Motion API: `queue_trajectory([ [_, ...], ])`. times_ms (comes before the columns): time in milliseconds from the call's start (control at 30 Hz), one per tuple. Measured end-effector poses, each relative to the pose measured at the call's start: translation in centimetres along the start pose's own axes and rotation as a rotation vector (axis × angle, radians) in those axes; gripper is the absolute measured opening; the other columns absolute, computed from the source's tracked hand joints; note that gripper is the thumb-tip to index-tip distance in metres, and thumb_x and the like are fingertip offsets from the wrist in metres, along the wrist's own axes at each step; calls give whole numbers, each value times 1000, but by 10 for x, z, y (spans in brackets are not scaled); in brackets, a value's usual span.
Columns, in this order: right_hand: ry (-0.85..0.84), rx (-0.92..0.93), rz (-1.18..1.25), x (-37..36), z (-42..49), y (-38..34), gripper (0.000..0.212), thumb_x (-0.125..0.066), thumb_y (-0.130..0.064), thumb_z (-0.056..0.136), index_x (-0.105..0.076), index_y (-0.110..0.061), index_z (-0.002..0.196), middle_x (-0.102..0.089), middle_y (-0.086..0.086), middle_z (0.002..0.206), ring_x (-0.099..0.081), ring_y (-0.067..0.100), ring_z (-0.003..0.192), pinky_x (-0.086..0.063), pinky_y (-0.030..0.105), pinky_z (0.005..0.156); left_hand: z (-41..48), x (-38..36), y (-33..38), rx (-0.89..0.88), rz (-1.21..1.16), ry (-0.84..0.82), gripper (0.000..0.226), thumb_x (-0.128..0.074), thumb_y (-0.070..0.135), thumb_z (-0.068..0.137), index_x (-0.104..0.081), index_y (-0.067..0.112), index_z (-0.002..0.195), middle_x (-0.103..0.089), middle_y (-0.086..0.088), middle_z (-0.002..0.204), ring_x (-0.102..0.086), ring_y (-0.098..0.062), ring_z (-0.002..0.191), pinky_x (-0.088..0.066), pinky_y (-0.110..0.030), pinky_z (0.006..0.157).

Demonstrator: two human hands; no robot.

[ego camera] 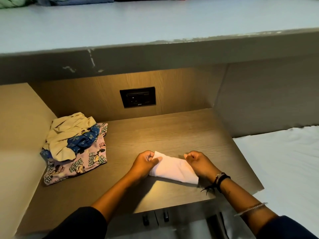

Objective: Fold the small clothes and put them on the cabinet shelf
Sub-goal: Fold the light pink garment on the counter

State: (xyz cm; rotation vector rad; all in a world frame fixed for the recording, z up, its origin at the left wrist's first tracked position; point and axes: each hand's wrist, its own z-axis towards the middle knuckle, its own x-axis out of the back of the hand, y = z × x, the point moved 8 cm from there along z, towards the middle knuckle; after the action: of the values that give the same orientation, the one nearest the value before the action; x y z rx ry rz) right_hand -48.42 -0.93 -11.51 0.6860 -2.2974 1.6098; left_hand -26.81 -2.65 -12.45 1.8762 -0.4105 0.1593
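A small white garment (173,168) lies folded into a narrow strip on the wooden cabinet shelf (172,133), near its front edge. My left hand (145,163) pinches the strip's upper left corner. My right hand (198,163) grips its upper right end. A loose pile of small clothes sits at the shelf's left: a cream garment (69,133) on top, a blue patterned one (84,139) under it, and a pink cartoon-print one (77,167) at the bottom.
A black wall socket (138,97) is set in the wooden back panel. A grey ledge (155,54) overhangs the shelf, with more clothes (51,0) far back on its pale top. A white bed sheet (283,163) lies to the right.
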Motion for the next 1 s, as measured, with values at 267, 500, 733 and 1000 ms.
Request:
queue_trajectory([
  [267, -77, 544, -1035, -52, -23, -1, 67, -23, -60, 97, -7, -30, 154, -4, 2, 164, -4, 26, 150, 5, 50, 118, 7, 0, -1, -69, 325, 309, 20, -64, 36, 90, -64, 20, 101, -71, -1, 97, -66, -19, 86, -59, -38, 75],
  [500, -40, 397, -733, -42, -12, -4, 48, -30, -49, 100, -36, -36, 146, -32, -3, 156, -27, 20, 140, -19, 39, 113, -3, 11, 8, -123, 474, 522, 34, -58, 47, 91, -59, 19, 111, -59, -1, 110, -57, -17, 95, -55, -34, 78],
  [733, 87, 194, -460, -39, 0, -17, 55, -66, -43, 83, -49, -26, 133, -60, -2, 127, -57, 18, 111, -48, 32, 90, -57, -12, -45, 452, -243, 544, 34, -51, 33, 94, -54, 10, 119, -62, -13, 115, -61, -31, 101, -54, -47, 88],
  [1000, -45, 14, -121, -50, -1, -11, 21, -73, -27, 82, -63, -13, 93, -66, -1, 82, -62, 13, 73, -50, 30, 67, -49, -43, -18, 461, -541, 271, 34, -56, 25, 95, -60, -1, 117, -71, -20, 106, -68, -35, 94, -54, -37, 71],
])
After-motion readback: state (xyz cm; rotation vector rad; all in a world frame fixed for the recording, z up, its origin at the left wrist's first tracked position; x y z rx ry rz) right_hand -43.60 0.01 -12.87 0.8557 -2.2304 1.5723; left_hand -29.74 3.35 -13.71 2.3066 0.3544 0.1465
